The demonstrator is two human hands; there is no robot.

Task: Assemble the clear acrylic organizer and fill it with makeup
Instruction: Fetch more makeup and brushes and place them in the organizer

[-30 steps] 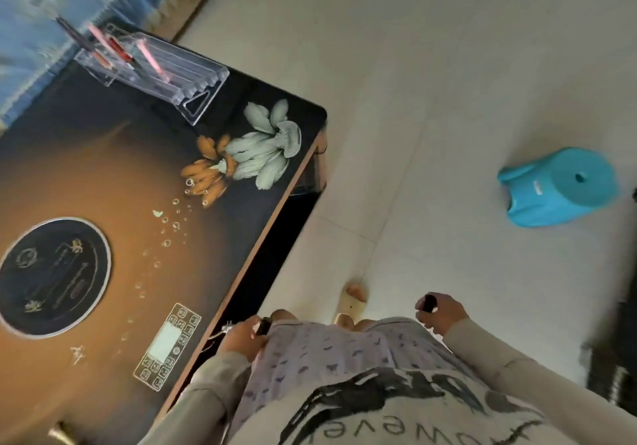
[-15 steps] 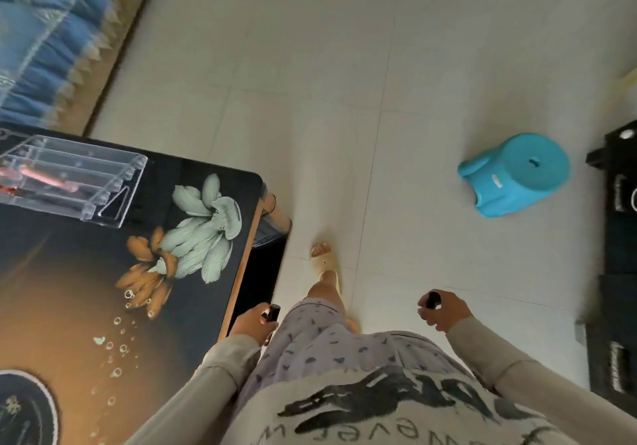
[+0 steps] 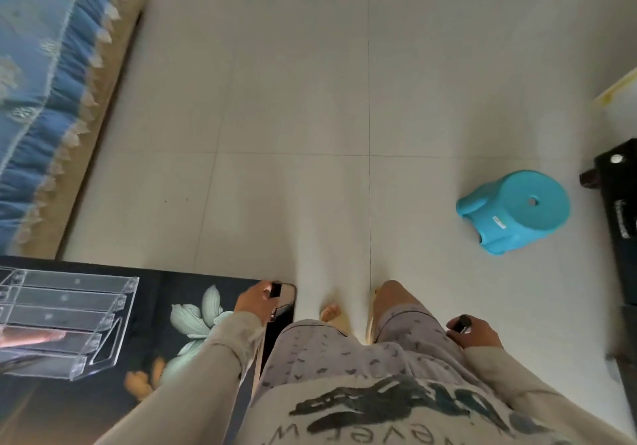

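Note:
The clear acrylic organizer [image 3: 65, 320], with stepped tiers, stands at the left on the dark table [image 3: 155, 306]; a pink item [image 3: 31, 336] lies in one of its tiers. My left hand [image 3: 256, 301] is over the table's corner and grips a small black item [image 3: 275, 289]. My right hand [image 3: 475, 332] hangs beside my hip, off the table, and grips another small black item [image 3: 460, 324]. What the two black items are cannot be made out.
A turquoise plastic stool [image 3: 513, 212] lies tipped on the pale tiled floor at the right. A blue fringed cover [image 3: 41, 99] runs along the left. Dark furniture [image 3: 620, 203] stands at the right edge. My feet [image 3: 331, 313] are on the tiles beside the table.
The view has swung right and away from the table, so the organizer has slid to the lower left. My left hand has risen over the table corner; both hands keep their black items.

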